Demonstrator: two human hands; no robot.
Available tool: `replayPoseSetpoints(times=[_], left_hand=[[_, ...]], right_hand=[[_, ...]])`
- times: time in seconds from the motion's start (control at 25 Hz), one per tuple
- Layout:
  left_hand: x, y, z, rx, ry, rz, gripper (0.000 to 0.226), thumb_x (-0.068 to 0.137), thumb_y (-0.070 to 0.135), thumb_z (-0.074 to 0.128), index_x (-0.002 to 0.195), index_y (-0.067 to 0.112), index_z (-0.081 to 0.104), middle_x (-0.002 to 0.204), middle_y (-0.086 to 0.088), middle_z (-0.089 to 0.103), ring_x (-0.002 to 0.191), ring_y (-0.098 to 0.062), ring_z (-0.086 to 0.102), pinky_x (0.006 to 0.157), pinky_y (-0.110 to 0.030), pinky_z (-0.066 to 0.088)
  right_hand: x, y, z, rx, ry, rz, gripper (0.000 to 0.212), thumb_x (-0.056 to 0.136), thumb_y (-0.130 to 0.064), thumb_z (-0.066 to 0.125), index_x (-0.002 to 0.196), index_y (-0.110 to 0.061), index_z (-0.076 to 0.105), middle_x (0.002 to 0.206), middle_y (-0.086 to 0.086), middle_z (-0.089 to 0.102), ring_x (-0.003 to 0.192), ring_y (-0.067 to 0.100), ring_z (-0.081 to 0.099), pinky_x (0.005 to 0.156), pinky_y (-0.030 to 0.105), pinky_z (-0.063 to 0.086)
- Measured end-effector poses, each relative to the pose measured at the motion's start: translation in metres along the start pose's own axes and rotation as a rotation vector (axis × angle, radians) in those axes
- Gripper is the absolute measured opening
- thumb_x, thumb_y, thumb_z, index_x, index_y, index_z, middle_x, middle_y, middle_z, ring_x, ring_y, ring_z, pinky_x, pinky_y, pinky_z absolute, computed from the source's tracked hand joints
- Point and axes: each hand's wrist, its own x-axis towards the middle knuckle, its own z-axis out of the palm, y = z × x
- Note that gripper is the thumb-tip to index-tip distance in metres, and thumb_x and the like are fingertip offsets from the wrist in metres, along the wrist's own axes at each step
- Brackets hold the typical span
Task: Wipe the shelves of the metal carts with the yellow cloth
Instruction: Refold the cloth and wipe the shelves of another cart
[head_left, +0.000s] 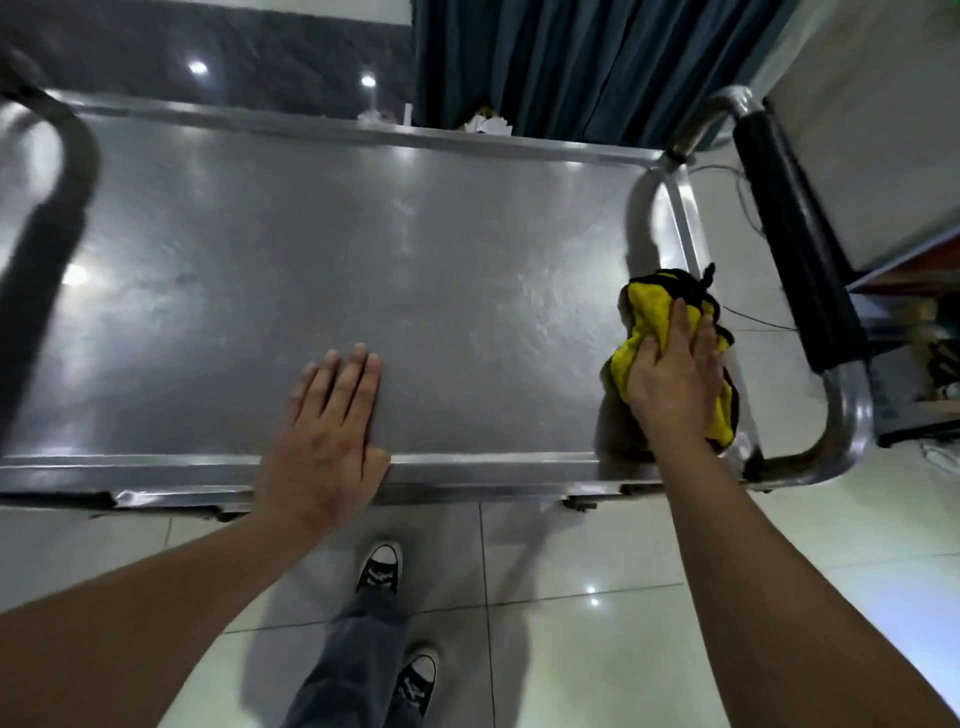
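Note:
The metal cart's top shelf (322, 249) fills the middle of the view, a flat steel tray with a raised rim. The yellow cloth (641, 312), edged in black, lies bunched at the shelf's right end near the front corner. My right hand (675, 374) presses flat on the cloth with straight fingers. My left hand (332, 431) rests flat on the shelf near the front rim, fingers together and straight, holding nothing.
A tubular handle with a black grip (795, 234) curves round the cart's right end; another tube (47, 171) arches at the left end. A dark curtain (571, 62) hangs behind. A cabinet (883, 130) stands to the right. My feet (379, 566) are on tiled floor.

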Motion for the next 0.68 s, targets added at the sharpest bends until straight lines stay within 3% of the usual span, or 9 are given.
replayPoseSetpoints(times=[0.16, 0.28, 0.4, 0.52, 0.68], left_hand=[[0.001, -0.002, 0.005, 0.032, -0.009, 0.004, 0.084, 0.088, 0.041, 0.033, 0.160, 0.004, 0.013, 0.168, -0.016, 0.014, 0.155, -0.035, 0.013, 0.125, -0.053, 0.020], [0.002, -0.007, 0.004, -0.013, -0.023, -0.004, 0.086, 0.085, 0.041, 0.036, 0.160, 0.005, 0.016, 0.167, -0.016, 0.019, 0.155, -0.034, 0.015, 0.124, -0.053, 0.022], [0.001, -0.011, 0.001, -0.051, -0.010, -0.001, 0.083, 0.087, 0.039, 0.037, 0.160, 0.005, 0.018, 0.167, -0.015, 0.021, 0.155, -0.033, 0.017, 0.124, -0.053, 0.023], [0.004, -0.011, -0.002, -0.042, -0.026, 0.009, 0.085, 0.083, 0.037, 0.038, 0.160, 0.006, 0.018, 0.167, -0.014, 0.020, 0.155, -0.032, 0.017, 0.124, -0.053, 0.022], [-0.001, -0.010, -0.004, -0.047, -0.059, -0.010, 0.083, 0.086, 0.040, 0.035, 0.160, 0.006, 0.018, 0.168, -0.012, 0.018, 0.156, -0.030, 0.014, 0.125, -0.053, 0.021]], right_hand=[[-0.028, -0.111, 0.052, -0.043, -0.010, -0.285, 0.063, 0.099, -0.038, 0.046, 0.158, -0.026, 0.030, 0.164, 0.017, 0.024, 0.148, 0.036, 0.029, 0.123, 0.045, 0.020], [-0.064, -0.210, 0.085, 0.003, -0.188, -0.647, 0.063, 0.096, -0.039, 0.049, 0.156, -0.034, 0.033, 0.165, 0.012, 0.027, 0.151, 0.030, 0.027, 0.124, 0.042, 0.015], [-0.043, -0.246, 0.094, -0.031, -0.408, -0.886, 0.059, 0.099, -0.042, 0.043, 0.156, -0.041, 0.028, 0.168, 0.004, 0.020, 0.153, 0.025, 0.022, 0.124, 0.041, 0.012], [0.010, -0.209, 0.085, -0.042, -0.304, -0.644, 0.061, 0.099, -0.043, 0.040, 0.158, -0.038, 0.024, 0.167, 0.007, 0.020, 0.151, 0.030, 0.024, 0.124, 0.044, 0.016], [0.069, -0.095, 0.047, -0.024, -0.070, -0.235, 0.061, 0.099, -0.040, 0.041, 0.158, -0.032, 0.026, 0.165, 0.011, 0.024, 0.148, 0.034, 0.028, 0.123, 0.048, 0.021]])
